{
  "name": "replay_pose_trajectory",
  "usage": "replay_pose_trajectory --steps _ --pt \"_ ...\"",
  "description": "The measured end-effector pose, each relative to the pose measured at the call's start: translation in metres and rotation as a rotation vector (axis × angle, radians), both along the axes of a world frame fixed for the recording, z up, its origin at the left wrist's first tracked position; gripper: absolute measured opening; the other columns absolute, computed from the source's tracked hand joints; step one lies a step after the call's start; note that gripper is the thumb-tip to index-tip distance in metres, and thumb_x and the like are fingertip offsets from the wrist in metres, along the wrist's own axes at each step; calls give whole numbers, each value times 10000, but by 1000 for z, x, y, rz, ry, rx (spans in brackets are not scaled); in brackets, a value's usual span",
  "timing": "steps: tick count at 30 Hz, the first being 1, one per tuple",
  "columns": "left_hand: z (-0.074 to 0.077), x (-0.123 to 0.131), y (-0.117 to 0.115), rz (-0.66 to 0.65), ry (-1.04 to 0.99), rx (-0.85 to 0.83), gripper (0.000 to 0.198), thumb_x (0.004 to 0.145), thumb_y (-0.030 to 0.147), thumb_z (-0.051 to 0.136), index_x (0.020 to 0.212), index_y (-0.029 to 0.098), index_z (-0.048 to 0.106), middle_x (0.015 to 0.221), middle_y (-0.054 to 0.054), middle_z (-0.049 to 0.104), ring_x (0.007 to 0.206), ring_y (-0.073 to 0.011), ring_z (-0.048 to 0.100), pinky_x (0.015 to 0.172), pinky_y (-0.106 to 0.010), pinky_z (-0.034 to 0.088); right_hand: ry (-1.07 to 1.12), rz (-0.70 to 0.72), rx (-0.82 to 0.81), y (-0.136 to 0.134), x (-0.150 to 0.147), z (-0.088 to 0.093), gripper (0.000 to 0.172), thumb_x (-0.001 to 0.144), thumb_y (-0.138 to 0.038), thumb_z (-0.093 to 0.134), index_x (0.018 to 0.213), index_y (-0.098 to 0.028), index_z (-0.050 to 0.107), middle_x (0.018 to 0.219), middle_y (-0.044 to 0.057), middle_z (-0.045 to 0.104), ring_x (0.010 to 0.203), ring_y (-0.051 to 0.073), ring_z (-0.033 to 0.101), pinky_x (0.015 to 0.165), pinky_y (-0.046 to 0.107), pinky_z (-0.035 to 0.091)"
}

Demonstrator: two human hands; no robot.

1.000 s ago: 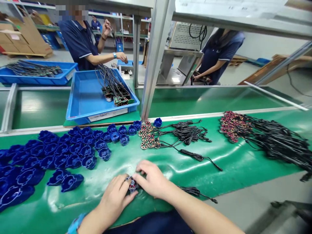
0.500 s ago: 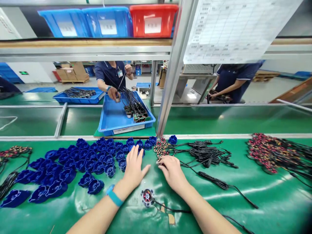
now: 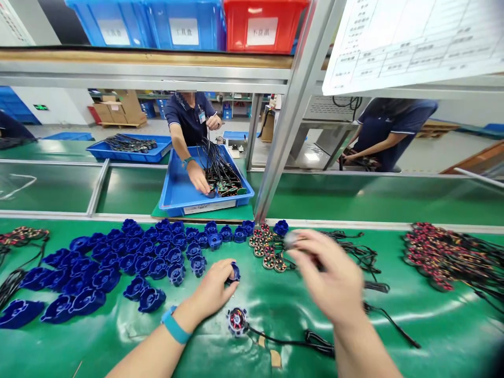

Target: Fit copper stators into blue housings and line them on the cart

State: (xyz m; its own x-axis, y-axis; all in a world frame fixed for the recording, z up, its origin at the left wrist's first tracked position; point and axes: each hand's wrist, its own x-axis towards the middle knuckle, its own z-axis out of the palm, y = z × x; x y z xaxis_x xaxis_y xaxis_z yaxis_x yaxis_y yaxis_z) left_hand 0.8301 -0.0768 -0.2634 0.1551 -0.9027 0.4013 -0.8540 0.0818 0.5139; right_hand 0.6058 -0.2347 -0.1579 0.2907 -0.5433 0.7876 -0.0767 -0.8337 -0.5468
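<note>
Drawn in near the middle of the bench, my left hand has its fingers closed round a blue plastic housing. My right hand, slightly blurred, is raised over the bench and pinches a motor stator, its round grey side showing. Just below and between the hands lies a housing with a wound stator in it, its black cable running right. Several stators with red windings sit left of my right hand. Many blue housings are spread out to the left.
Black cables lie behind my right hand. A large pile of wired stators is at far right. Beyond the bench, a co-worker's hand reaches into a blue tray. A metal post rises at the bench's back edge.
My left hand has come back from the row of housings with one in its grasp. My right hand has lifted a stator and moved right. The co-worker's hand has lowered into the tray.
</note>
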Motion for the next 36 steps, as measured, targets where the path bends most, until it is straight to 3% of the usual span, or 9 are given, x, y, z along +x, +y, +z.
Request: replay_pose_trajectory --steps 2,4,8,11,17,22,27,33,36 --pt "-1 3 0 31 67 1 212 828 113 682 971 223 571 1176 -91 693 1166 -239 653 962 -401 560 438 206 34 12 23 -29 94 945 -231 627 966 -251 717 1096 69 730 1031 227 689 907 368 558" --pt "-3 6 -1 72 126 19 393 808 115 697 1156 227 553 1194 -81 692 1143 -227 671 981 -402 558 749 261 95 18 43 -60 124 942 -178 599 954 -237 707 1053 69 724 980 221 695 873 338 552" --pt "-4 11 -4 87 129 63 709 794 166 751 1426 236 436 1286 -95 670 1200 -241 654 1064 -447 523 987 243 133 22 58 -96 116 930 -145 606 979 -213 685 1084 72 683 965 210 684 835 295 521" --pt "-3 13 -5 52 76 64 597 804 245 788 1345 232 536 1282 -100 660 1193 -262 646 1046 -468 534 943 252 179 24 56 -100 114 927 -193 648 1040 -208 653 1110 75 666 1009 213 666 878 304 507" --pt "-7 12 -8 65 66 50 725 725 428 885 1317 220 522 1240 -97 647 1151 -274 632 1004 -466 540 872 192 309 28 57 -103 402 903 -270 704 1267 -169 566 1207 134 647 1083 269 651 930 377 511" --pt "-5 13 -9 77 7 54 573 742 419 873 1181 204 575 1090 -66 668 1026 -261 633 918 -446 554 892 169 299 29 60 -107 284 927 -291 677 1175 -156 641 1147 122 640 1031 254 654 922 359 520" --pt "11 18 -3 -21 70 151 576 821 243 757 1351 231 532 1359 -103 600 1285 -278 568 1110 -482 480 846 166 329 26 59 -109 283 903 -267 705 1158 -155 652 1122 118 642 992 258 659 912 387 540" --pt "4 17 -1 32 91 108 493 849 280 760 1298 230 564 1269 -94 676 1169 -267 656 1045 -479 537 403 307 284 32 52 -101 278 933 -289 685 1192 -200 637 1103 100 649 979 232 657 870 372 574" --pt "-1 11 -1 8 57 30 484 864 329 765 1286 222 554 1230 -100 681 1140 -257 661 1014 -457 553 340 361 279 40 52 -100 293 942 -307 677 1223 -230 649 1107 90 634 872 197 659 783 338 594"
